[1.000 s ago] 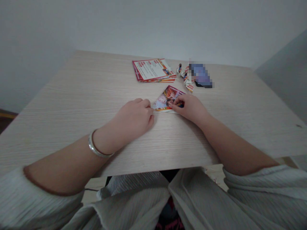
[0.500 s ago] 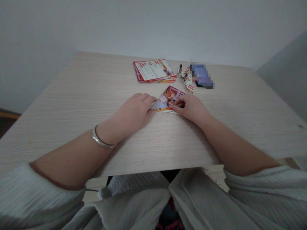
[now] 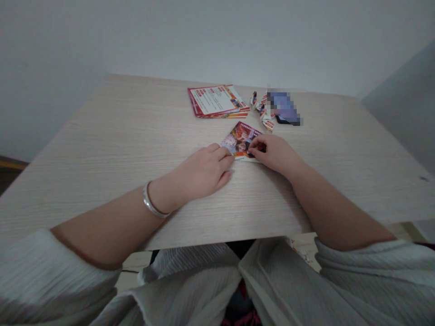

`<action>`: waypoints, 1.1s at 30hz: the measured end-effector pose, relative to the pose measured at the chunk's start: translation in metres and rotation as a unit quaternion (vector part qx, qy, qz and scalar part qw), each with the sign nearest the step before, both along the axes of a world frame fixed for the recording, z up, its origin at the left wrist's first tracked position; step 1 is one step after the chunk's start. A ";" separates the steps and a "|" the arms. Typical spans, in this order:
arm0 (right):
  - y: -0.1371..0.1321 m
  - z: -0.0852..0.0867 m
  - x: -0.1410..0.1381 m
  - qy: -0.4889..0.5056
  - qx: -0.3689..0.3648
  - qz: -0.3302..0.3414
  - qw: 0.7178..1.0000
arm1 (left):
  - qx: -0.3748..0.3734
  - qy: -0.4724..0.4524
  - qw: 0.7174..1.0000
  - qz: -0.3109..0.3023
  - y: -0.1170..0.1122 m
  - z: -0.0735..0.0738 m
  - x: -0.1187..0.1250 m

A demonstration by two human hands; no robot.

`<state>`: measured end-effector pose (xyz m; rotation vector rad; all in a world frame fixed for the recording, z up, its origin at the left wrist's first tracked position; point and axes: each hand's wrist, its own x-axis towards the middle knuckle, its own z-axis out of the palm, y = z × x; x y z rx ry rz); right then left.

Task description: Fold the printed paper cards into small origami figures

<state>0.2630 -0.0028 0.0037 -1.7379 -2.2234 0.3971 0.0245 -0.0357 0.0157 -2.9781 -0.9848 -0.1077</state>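
Observation:
A folded, colourfully printed paper leaflet (image 3: 238, 135) lies flat on the table in front of me, its food pictures facing up and one corner pointing away. My left hand (image 3: 205, 174) rests palm down, fingertips stretched onto the leaflet's left part and thumb apart on the tabletop. At the leaflet's right side, my right hand (image 3: 273, 154) has thumb and index finger pinched together on the paper. Its other fingers are curled, and they cover the right corner.
Beyond the leaflet lies a stack of printed leaflets (image 3: 217, 100). Right of it stand small folded paper pieces (image 3: 267, 120), beside a phone (image 3: 284, 108) with a blurred-out screen. A pale wall (image 3: 217, 40) rises behind the wooden table (image 3: 102, 136).
My left hand has slid right and slightly nearer, from the leaflet's left corner onto its lower left edge. My right hand has shifted slightly right. The leaflet stays in about the same spot.

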 end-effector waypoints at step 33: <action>0.005 -0.016 0.006 0.007 0.162 0.096 0.982 | 0.061 0.043 0.997 -0.008 0.001 -0.006 0.000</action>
